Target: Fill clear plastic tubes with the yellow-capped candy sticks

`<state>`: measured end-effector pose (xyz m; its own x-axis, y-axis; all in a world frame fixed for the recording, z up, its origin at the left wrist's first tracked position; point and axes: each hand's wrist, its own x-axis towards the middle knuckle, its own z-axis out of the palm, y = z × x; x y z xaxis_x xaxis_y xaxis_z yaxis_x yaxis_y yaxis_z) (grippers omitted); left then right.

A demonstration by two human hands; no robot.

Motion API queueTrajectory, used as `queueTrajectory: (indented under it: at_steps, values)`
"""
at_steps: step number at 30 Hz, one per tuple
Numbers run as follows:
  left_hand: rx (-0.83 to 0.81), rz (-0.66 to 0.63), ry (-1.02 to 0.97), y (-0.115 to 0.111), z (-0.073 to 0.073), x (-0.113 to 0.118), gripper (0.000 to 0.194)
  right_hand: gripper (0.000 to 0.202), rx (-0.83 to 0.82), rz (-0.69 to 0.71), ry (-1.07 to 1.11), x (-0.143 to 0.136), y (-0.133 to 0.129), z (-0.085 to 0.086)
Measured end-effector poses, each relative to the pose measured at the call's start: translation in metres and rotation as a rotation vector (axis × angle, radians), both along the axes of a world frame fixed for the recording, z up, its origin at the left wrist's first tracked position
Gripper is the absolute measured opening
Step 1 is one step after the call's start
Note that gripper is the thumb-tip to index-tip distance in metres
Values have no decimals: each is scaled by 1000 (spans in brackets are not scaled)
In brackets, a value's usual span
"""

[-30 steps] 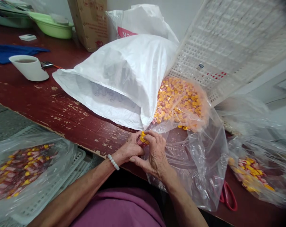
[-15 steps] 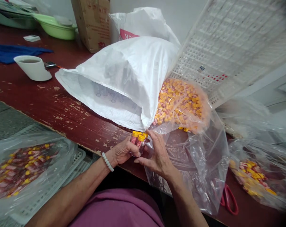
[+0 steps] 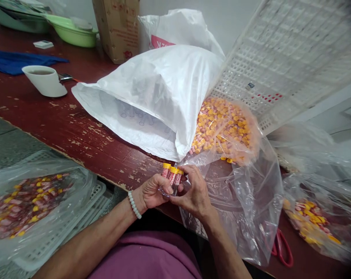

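Note:
Several small clear tubes (image 3: 172, 176) with yellow caps and red-and-white contents stand bunched together over the table's front edge. My left hand (image 3: 156, 190), with a pale bead bracelet at the wrist, is closed round them from the left. My right hand (image 3: 194, 192) grips the same bunch from the right, thumb low and fingers near the caps. Just behind the hands lies the mouth of a large white sack (image 3: 152, 97). Right of it, a clear bag (image 3: 222, 128) holds many more yellow-capped tubes.
The red table (image 3: 85, 135) bears a white cup (image 3: 44, 81), a green basin (image 3: 73, 35), a carton (image 3: 117, 31) and red-handled scissors (image 3: 285, 248). A white crate (image 3: 268, 66) leans behind. Bags of tubes lie at lower left (image 3: 27, 201) and right (image 3: 317, 217).
My right hand has closed in on the bunch of tubes from the right. The tubes now stand more side by side. The view has shifted slightly.

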<state>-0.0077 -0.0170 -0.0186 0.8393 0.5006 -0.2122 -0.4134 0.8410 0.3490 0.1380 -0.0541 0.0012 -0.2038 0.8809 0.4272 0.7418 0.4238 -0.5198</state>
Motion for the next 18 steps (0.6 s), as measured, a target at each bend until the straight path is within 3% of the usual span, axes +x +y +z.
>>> queueTrajectory:
  at_steps: [6,14,18]
  values:
    - [20,31,25,2,1,-5,43,90,-94,12,68,-4,-1,-7]
    - [-44,44,20,3,-3,-13,42,72,-183,56,-2,-10,5,0]
    - [-56,111,44,-1,-2,-22,32,92,-80,145,-151,-23,7,3]
